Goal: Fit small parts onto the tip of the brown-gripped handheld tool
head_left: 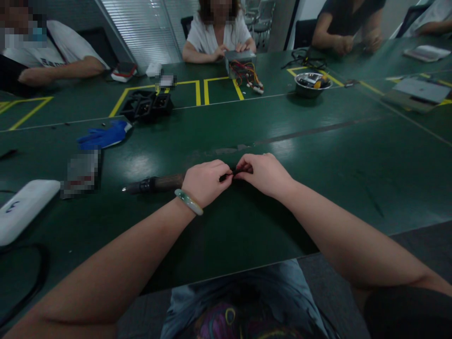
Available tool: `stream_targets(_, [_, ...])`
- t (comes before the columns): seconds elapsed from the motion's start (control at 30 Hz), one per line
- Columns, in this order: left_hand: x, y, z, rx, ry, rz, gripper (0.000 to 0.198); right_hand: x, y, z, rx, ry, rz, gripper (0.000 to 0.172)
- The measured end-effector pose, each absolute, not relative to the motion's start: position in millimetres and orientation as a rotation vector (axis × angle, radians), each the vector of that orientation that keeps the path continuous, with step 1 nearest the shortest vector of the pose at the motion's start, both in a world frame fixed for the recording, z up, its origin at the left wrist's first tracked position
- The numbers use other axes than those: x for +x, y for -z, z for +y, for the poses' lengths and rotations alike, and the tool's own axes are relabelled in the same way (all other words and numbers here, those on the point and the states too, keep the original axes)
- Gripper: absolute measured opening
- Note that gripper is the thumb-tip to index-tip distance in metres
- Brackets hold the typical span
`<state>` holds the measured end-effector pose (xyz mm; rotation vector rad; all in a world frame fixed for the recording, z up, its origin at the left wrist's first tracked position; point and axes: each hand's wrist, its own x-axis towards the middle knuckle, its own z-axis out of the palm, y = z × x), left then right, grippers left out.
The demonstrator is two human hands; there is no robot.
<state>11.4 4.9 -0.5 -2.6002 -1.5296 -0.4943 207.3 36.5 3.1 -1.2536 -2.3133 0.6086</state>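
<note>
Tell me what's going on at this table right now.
Someone's left hand and right hand are together pinching a small dark piece over the green table; exactly what it is can't be made out. A dark cylindrical tool lies just left of the left hand. Across the table, another person has both hands at a power supply unit with coloured cables.

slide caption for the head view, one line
Left hand and right hand pinch a small black piece over a green table, a dark cylindrical tool beside the left hand.
</note>
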Motion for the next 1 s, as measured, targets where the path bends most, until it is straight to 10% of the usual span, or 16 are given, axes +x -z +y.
stream_targets(1.0, [10.4,2.6,5.0,-2.581,0.52,-1.629,0.013,200.3,8.4,50.4,-1.006,-0.432,-2.549,0.006])
